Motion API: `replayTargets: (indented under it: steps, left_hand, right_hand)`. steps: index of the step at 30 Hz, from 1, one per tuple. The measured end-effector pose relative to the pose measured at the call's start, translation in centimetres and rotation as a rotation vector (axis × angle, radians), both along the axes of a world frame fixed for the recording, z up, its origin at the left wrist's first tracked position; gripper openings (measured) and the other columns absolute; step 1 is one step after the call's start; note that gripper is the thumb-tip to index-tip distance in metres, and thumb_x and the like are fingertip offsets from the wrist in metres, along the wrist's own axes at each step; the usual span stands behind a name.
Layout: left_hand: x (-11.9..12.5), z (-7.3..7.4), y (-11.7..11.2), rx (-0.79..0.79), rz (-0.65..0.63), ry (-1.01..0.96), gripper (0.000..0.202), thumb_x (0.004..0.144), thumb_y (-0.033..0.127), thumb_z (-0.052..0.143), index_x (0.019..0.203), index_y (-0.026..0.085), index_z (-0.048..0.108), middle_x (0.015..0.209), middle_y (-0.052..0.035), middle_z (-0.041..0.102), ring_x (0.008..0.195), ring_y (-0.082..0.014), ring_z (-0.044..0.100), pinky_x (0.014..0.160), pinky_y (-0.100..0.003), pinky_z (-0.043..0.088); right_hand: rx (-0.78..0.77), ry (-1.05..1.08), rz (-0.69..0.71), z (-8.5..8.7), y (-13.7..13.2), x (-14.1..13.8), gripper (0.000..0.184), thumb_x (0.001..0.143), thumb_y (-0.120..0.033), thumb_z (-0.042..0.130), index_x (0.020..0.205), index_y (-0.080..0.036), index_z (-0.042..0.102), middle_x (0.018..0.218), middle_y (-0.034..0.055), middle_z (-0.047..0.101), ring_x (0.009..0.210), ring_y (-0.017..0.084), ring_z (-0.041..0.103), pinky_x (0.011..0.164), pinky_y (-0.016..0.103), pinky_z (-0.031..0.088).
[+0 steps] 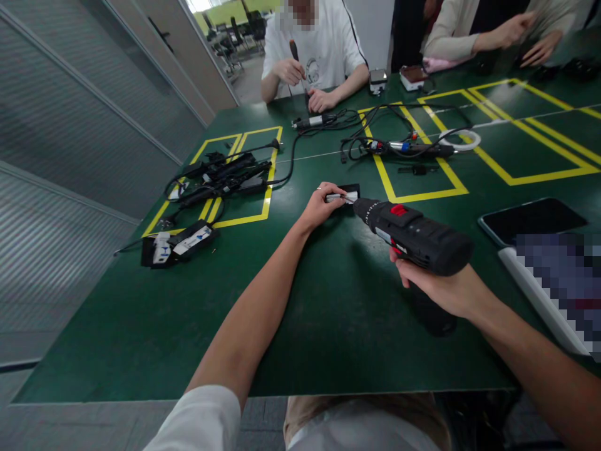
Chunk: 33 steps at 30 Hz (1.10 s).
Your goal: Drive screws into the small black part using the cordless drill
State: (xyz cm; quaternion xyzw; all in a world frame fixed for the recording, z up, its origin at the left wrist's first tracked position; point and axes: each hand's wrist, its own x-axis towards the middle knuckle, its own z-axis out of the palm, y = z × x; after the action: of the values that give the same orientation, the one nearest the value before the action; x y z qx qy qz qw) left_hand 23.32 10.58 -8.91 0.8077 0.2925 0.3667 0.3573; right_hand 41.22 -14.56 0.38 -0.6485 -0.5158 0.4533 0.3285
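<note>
My right hand point(429, 282) is closed around the grip of a black cordless drill point(417, 235) with red switches. The drill points away and to the left, and its tip meets or nearly meets a small black case with a white insert point(350, 190); contact is hard to tell. Fingers of my left hand point(323, 203), with a ring on one, press on this case and hold it against the green table point(328, 338). My left fingers partly cover the case.
Black adapters with cables point(230, 175) lie to the left, near two opened black cases point(181, 247). Corded tools point(399, 147) lie beyond my hands. A phone point(530, 219) is at right. Across the table a person holds a screwdriver point(294, 50); another person's hands point(511, 31) are at far right.
</note>
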Motion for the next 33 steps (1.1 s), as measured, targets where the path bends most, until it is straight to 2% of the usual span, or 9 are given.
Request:
replayTargets:
  steps: [20, 33]
  left_hand:
    - [-0.08, -0.31, 0.15, 0.007, 0.006, 0.001, 0.017, 0.076, 0.025, 0.065, 0.092, 0.021, 0.070, 0.099, -0.0044, 0.060, 0.104, -0.0195, 0.054, 0.098, -0.037, 0.040]
    - [0.01, -0.03, 0.00, 0.014, 0.001, 0.006, 0.017, 0.075, 0.024, 0.065, 0.091, 0.020, 0.070, 0.098, -0.0047, 0.060, 0.104, -0.0202, 0.053, 0.098, -0.038, 0.040]
  right_hand:
    - [0.005, -0.059, 0.035, 0.14, 0.03, 0.34, 0.007, 0.081, -0.027, 0.057, 0.081, -0.021, 0.061, 0.067, 0.0002, 0.063, 0.066, 0.018, 0.063, 0.063, 0.032, 0.051]
    - [-0.034, -0.047, -0.010, 0.25, 0.03, 0.10, 0.006, 0.080, -0.027, 0.058, 0.079, -0.022, 0.062, 0.067, 0.0007, 0.064, 0.066, 0.019, 0.063, 0.063, 0.033, 0.052]
